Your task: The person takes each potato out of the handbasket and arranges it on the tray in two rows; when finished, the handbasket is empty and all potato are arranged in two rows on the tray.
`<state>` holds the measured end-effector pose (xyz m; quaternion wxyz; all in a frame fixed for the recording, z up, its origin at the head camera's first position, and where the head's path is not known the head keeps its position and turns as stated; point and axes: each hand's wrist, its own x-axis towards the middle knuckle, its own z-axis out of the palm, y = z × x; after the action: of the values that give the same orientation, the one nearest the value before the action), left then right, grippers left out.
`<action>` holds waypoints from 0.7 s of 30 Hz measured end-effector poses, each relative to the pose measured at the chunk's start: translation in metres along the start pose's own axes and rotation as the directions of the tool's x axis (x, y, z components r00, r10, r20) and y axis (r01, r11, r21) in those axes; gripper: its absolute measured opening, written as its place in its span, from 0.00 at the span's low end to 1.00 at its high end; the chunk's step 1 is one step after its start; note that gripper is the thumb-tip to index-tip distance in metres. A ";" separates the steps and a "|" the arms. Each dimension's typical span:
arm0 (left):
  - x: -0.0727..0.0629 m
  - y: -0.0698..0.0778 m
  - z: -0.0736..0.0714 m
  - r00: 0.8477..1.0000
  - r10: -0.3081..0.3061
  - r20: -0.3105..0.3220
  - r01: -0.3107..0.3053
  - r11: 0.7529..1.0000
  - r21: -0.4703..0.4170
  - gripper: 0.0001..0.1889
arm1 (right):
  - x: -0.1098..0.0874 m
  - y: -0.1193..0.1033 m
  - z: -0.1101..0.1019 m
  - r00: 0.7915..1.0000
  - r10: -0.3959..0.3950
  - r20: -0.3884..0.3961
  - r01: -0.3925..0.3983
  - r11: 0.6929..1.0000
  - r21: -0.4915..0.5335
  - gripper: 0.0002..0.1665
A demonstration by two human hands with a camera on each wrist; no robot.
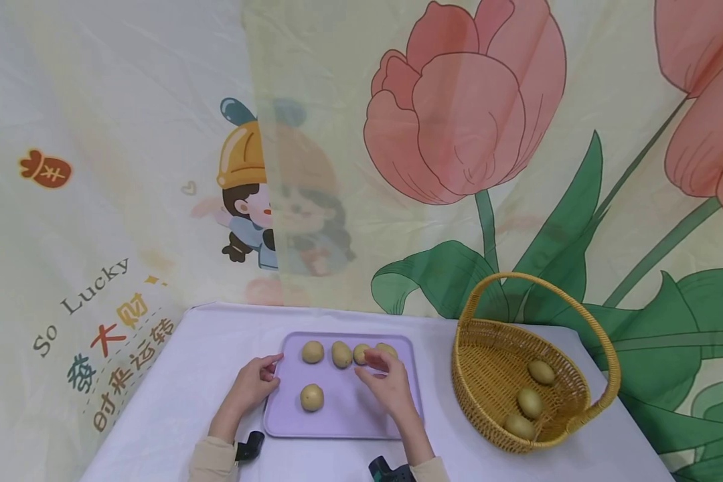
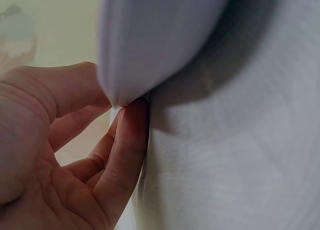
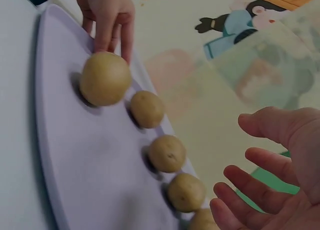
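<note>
Holds the right hand (image 1: 391, 385) above the lavender tray (image 1: 345, 423) with parted fingers grasping nothing. Has the back row's two rightmost potatoes (image 1: 360, 350) just beyond those fingers, partly hidden, with no clear long axis, nearer to this hand than to the left hand (image 1: 252, 385). Pinches the tray's left rim with the latter, with the front potato (image 1: 312, 397) between both hands.

Before you: one white-clothed table (image 1: 169, 402); pale fabric backdrop (image 1: 126, 80), printed with pink tulips (image 1: 466, 120), green leaves (image 1: 569, 227), capped cartoon figure (image 1: 241, 161); to your left, "So Lucky" lettering (image 1: 79, 306).
</note>
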<state>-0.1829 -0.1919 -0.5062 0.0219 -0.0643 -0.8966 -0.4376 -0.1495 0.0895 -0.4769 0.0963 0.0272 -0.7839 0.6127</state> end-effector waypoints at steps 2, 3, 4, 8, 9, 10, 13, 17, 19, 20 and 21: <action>0.000 -0.001 0.000 1.000 0.002 -0.002 -0.002 1.000 0.000 0.26 | 0.002 0.001 -0.009 1.000 -0.005 -0.023 0.005 1.000 -0.008 0.21; 0.000 -0.001 0.001 1.000 0.003 -0.003 -0.003 1.000 -0.001 0.26 | 0.003 0.002 -0.014 0.999 -0.005 -0.034 0.005 1.000 -0.012 0.20; 0.000 -0.001 0.001 1.000 0.005 -0.003 -0.005 1.000 -0.001 0.26 | 0.004 0.002 -0.019 0.999 -0.005 -0.045 0.004 1.000 -0.013 0.19; 0.000 -0.002 0.002 1.000 0.003 -0.006 -0.003 1.000 -0.005 0.26 | 0.006 0.000 -0.041 0.996 0.024 -0.087 -0.027 0.999 -0.031 0.17; -0.001 -0.002 0.002 1.000 0.000 -0.005 0.000 1.000 -0.003 0.26 | 0.006 -0.001 -0.047 0.994 0.039 -0.099 -0.042 0.999 -0.035 0.17; -0.001 -0.002 0.002 1.000 0.000 -0.005 0.000 1.000 -0.003 0.26 | 0.005 -0.002 -0.053 0.992 0.048 -0.114 -0.053 0.998 -0.038 0.17; -0.001 -0.002 0.002 1.000 0.003 -0.003 -0.003 1.000 -0.001 0.26 | 0.004 -0.005 -0.075 0.985 0.064 -0.161 -0.076 0.995 -0.069 0.18; 0.000 -0.002 0.001 1.000 0.012 -0.001 -0.012 1.000 -0.006 0.26 | 0.003 -0.008 -0.108 0.973 0.076 -0.220 -0.099 0.990 -0.098 0.18; 0.000 -0.002 0.001 1.000 0.010 -0.004 -0.010 1.000 -0.004 0.26 | 0.003 -0.008 -0.125 0.965 0.087 -0.248 -0.119 0.986 -0.115 0.19; 0.000 -0.002 0.000 1.000 0.009 -0.004 -0.009 1.000 -0.003 0.26 | 0.002 -0.007 -0.133 0.960 0.093 -0.262 -0.130 0.983 -0.130 0.19; -0.001 -0.002 0.000 1.000 0.009 -0.005 -0.009 1.000 -0.002 0.26 | 0.002 -0.006 -0.141 0.956 0.101 -0.274 -0.144 0.979 -0.145 0.20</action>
<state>-0.1826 -0.1931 -0.5076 0.0262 -0.0672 -0.8957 -0.4387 -0.1340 0.2243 -0.4381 0.1640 -0.1118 -0.8117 0.5493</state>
